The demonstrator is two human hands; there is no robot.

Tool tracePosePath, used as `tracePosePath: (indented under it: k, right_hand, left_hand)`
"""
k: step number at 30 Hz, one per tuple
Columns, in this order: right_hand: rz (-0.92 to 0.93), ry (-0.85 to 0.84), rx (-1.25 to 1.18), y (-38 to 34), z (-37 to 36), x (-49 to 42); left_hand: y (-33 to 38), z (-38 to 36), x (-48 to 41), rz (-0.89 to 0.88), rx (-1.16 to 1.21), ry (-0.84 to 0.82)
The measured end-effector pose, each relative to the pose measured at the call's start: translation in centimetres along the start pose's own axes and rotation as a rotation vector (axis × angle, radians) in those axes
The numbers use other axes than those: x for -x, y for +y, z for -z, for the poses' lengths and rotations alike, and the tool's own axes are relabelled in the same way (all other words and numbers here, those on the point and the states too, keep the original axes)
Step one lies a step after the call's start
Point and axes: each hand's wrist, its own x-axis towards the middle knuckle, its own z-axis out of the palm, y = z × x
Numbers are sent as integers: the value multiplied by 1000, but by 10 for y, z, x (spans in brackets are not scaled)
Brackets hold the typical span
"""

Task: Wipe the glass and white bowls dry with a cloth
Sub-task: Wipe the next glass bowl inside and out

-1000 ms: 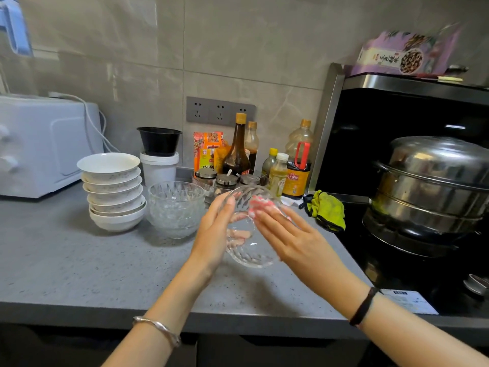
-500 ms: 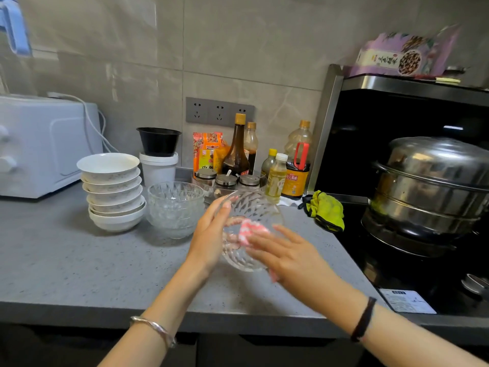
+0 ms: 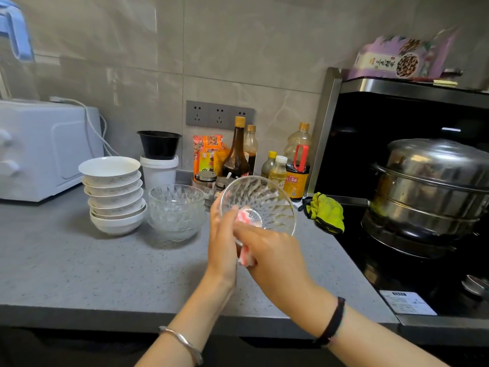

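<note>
1. Step in hand: drying one clear cut-glass bowl (image 3: 267, 205), which is held tilted in the air above the grey speckled table (image 3: 79, 260), just right of the stacks.
2. The left hand (image 3: 221, 234) steadies the bowl from its left side. Its fingers (image 3: 225, 215) lie fairly straight against the outer wall, and the thumb is hidden.
3. The right hand (image 3: 270, 250) grips a small pink-and-white cloth (image 3: 246, 258), fingers curled over it, and presses it at the bowl's base. Through the glass I cannot tell whether the cloth is inside or outside.
4. The stack of clear glass bowls (image 3: 176, 210) and the stack of white ceramic bowls (image 3: 113, 192) stand side by side on the table near the wall. Whether any of them are already dry is not visible.
5. Judgement: the task looks far from finished, with many bowls left.
6. The next move likely calls for turning the bowl with the left hand so the cloth sweeps the whole wall and rim. The glass is probably slippery, so a firm hold matters before setting it down apart from the rest.
</note>
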Motion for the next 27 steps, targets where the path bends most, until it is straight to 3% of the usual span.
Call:
tracePosePath:
  k: [5,8,11,13,19,23,27]
  right_hand:
    - [160,-127,72,20,-1,20]
    - [324,-238,335,51,12,22]
    - [339,-210,559,62,17,17]
    - [252,-195,531,49,7,19]
    - [9,-103,84,4,-8,19]
    - [122,-119,-16,18,-3,21]
    - [365,-281,313,50,9,27]
  left_hand:
    - [1,13,-11,-29,-101,3]
    - [1,20,-14,4,-157,-51]
    - [5,17,-15,-4,-125,-67]
    - [5,12,-17,-31,-134,-47]
    - [-5,8,-13,-94,-120,85]
    - [1,19,-22,-31,-172,-19]
    - [10,32,-28,55,-285,-207]
